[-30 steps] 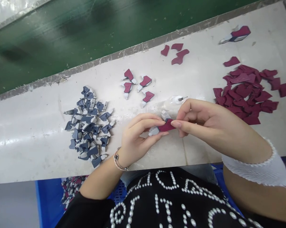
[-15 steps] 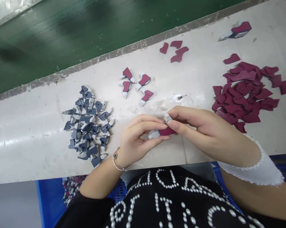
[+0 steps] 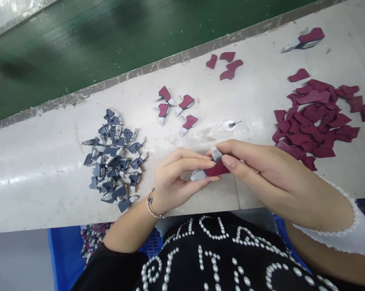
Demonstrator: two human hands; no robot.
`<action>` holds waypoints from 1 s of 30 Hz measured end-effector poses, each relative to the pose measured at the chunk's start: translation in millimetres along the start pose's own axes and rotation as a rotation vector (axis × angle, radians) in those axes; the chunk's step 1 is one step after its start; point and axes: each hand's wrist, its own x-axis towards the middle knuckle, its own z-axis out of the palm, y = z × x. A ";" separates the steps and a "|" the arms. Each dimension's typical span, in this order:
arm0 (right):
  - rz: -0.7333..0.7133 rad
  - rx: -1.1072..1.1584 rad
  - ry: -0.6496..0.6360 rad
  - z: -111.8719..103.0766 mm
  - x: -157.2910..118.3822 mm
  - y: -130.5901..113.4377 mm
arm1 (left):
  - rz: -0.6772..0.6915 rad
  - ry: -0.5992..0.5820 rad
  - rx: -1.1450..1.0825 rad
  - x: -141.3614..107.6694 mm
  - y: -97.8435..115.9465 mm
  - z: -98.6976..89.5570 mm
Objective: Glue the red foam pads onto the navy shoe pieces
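Note:
Between my two hands, over the front part of the white table (image 3: pixel 64 178), is a small part (image 3: pixel 216 167) with a maroon face and light grey ends. My left hand (image 3: pixel 182 171) grips its left side between thumb and fingers. On its right side, my right hand (image 3: pixel 261 173) pinches it with thumb and forefinger. Left of my hands lies a pile of dark blue and grey parts (image 3: pixel 112 157). A pile of maroon pieces (image 3: pixel 315 121) lies on the right. Several joined maroon and grey parts (image 3: pixel 187 101) sit beyond my hands.
A small white bottle with a thin metal tip (image 3: pixel 229 124) stands just beyond my hands. Several loose maroon pieces (image 3: pixel 227 74) and a larger maroon-blue part (image 3: pixel 311 38) lie farther back. Below the table is a blue bin (image 3: pixel 63 254) holding mixed parts.
My right thumb and wrist have shifted slightly right and down, and more of the part's maroon face shows. Both hands still hold the part.

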 end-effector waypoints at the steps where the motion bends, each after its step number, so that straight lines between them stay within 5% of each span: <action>1: -0.014 -0.026 0.002 -1.0 -0.5 -0.3 | 0.005 -0.002 -0.013 0.0 -0.4 -0.1; 17: -0.057 -0.122 0.011 -2.4 -0.5 -4.5 | 0.092 0.016 -0.005 4.1 2.0 0.2; 23: -0.155 -0.023 0.006 2.4 1.0 6.7 | -0.054 0.059 -0.134 0.9 0.6 -0.7; 30: -0.321 -0.449 0.088 -1.6 3.7 14.6 | -0.268 -0.011 0.044 -3.2 7.2 -1.6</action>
